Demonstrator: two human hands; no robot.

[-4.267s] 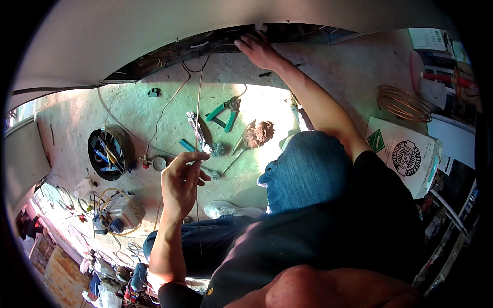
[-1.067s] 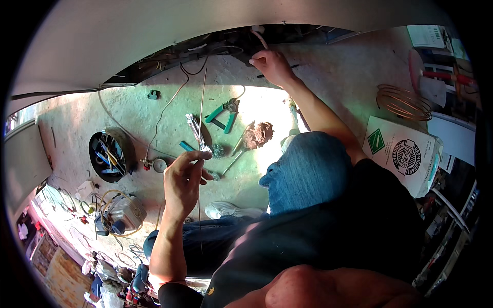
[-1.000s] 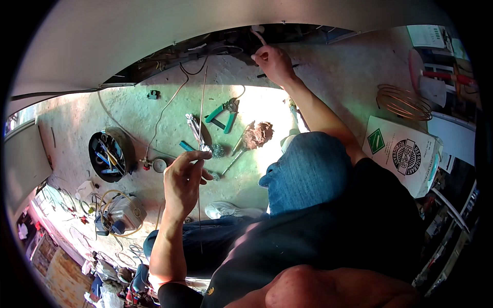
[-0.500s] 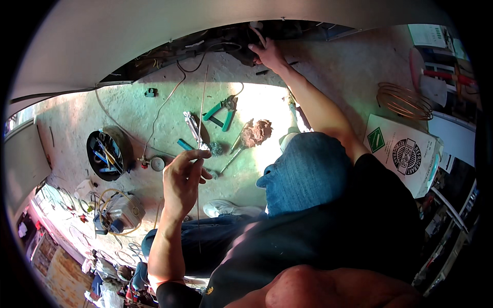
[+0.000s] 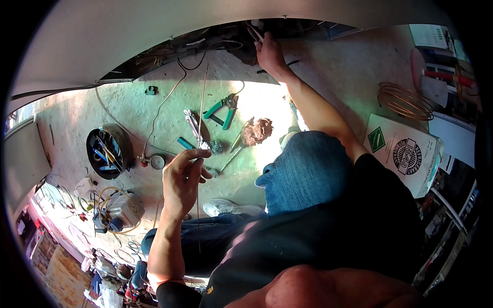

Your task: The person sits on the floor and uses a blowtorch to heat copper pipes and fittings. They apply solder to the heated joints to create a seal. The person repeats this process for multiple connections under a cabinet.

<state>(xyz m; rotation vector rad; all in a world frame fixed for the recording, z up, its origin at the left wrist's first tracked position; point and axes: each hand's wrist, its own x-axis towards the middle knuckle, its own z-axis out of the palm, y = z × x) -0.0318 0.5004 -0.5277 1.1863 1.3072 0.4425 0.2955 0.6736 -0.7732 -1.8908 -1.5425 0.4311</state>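
My left hand (image 5: 181, 179) is closed in a pinch on a long thin rod (image 5: 204, 97), held upright over the floor. At the dark opening under the large pale appliance (image 5: 154, 20), my right hand (image 5: 270, 55) is closed on a thin tube (image 5: 253, 33); its fingertips are partly hidden. Beyond my left hand lie green-handled pliers (image 5: 226, 123), spread apart, and a silver hand tool (image 5: 192, 123). A crumpled brown rag (image 5: 258, 132) sits next to a thin metal tool (image 5: 232, 159).
To the left stand a round black tub (image 5: 127, 146) of tools, a gauge (image 5: 157, 162) on a hose, and a pump (image 5: 131, 208) with yellowish tubing. A copper coil (image 5: 393, 102) and a white carton (image 5: 377, 164) are at the right. Cables trail from the appliance.
My right hand has drawn its extended finger in and turned, closing on the tube at the appliance's opening. My left hand and the rod have stayed put.
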